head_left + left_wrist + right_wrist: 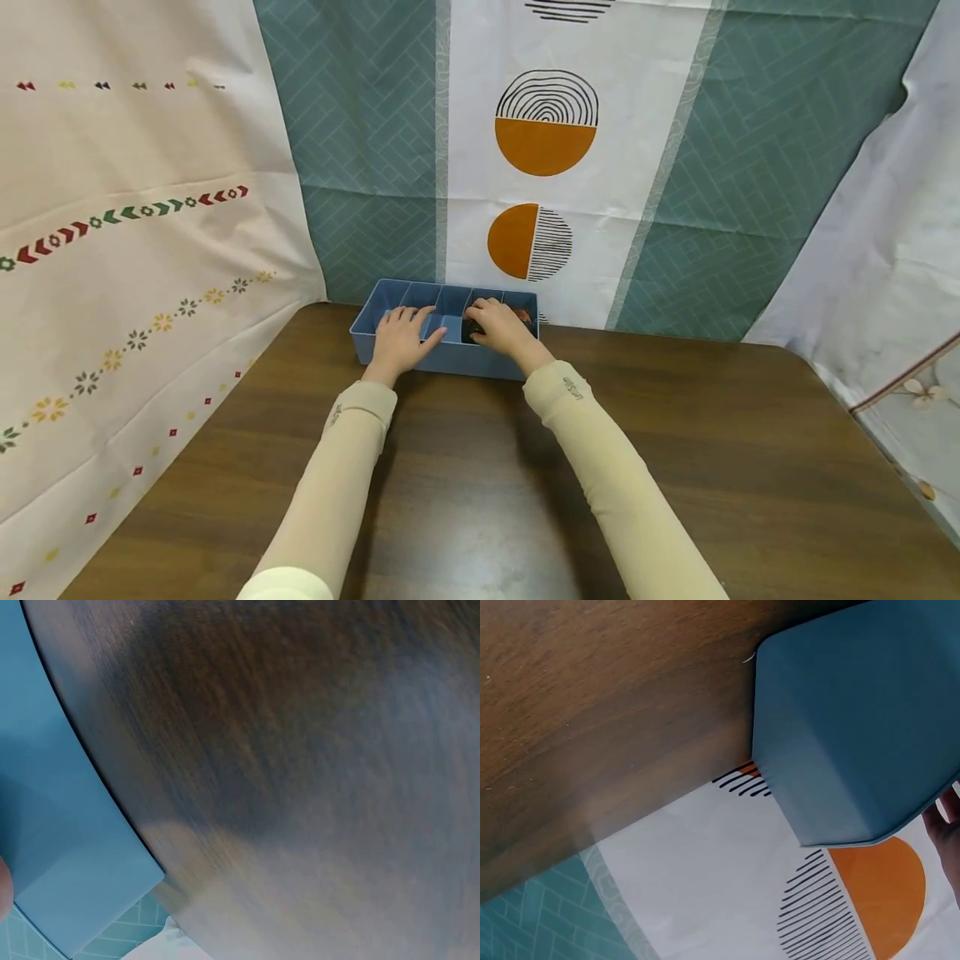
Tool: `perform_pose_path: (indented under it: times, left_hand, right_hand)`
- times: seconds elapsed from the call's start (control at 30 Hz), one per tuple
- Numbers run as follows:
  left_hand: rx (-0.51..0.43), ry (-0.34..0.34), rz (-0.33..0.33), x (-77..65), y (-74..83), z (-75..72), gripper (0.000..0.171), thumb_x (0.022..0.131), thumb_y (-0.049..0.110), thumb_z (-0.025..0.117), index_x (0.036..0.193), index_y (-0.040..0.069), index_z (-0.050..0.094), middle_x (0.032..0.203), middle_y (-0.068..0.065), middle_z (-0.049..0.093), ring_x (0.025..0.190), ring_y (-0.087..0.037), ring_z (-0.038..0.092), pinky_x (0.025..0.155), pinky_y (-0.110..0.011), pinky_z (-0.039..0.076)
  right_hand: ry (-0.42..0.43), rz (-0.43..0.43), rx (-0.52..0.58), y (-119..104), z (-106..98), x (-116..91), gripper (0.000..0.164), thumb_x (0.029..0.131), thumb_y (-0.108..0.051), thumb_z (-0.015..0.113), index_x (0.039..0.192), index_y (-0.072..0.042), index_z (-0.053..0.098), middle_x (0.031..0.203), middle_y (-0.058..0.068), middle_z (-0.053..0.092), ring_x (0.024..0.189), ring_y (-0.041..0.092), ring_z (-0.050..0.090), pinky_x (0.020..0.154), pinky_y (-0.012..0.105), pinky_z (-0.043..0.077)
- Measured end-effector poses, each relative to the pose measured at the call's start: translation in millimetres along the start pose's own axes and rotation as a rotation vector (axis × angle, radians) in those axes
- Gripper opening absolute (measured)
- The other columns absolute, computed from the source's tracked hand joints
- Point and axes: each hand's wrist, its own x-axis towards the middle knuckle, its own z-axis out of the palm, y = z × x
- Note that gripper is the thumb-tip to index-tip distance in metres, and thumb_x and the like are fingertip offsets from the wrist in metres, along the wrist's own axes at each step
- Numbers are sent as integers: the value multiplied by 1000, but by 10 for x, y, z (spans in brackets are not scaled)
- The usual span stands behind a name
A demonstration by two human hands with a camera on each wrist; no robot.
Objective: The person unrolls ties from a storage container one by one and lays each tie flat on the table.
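Observation:
A blue divided box (468, 360) stands at the back of the table, split by thin walls into several compartments. Over its left part my left hand (399, 340) is spread, thumb held apart and fingers reaching over the front rim. My right hand (498, 323) reaches down into a compartment near the right end, its fingers bent over a dark item (469, 328); whether they grip it is hidden. A reddish-brown item (523, 317) lies in the rightmost compartment. In the right wrist view, part of the right hand (946, 838) shows beyond the box rim.
Brown wooden table (450, 467) extends in front of the box and to both sides. Behind it hangs a teal and white patterned curtain (367, 167). A cream embroidered cloth (150, 275) hangs at left, and pale floral fabric (885, 275) at right.

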Motion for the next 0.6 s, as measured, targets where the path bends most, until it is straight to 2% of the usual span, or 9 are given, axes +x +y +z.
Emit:
perform_pose_path:
  times: [0.27,0.6]
  left_hand:
    - [2,18,8,3,-7,17,60,93,58,42,141,21,44,133,-14,52,127,-36,42,109,-53,31]
    - [15,-14,1,19,14,16,61,94,57,41,142,20,43,135,-15,51,129,-36,41,110,-53,29]
  right_hand:
    - [-79,38,-20,13,-19,66,37,89,-22,66,123,-10,61,127,11,55,117,29,52,99,41,46]
    - [-160,128,36,23,26,98,44,89,-18,66,131,-10,55,139,16,45,125,33,45,106,42,40]
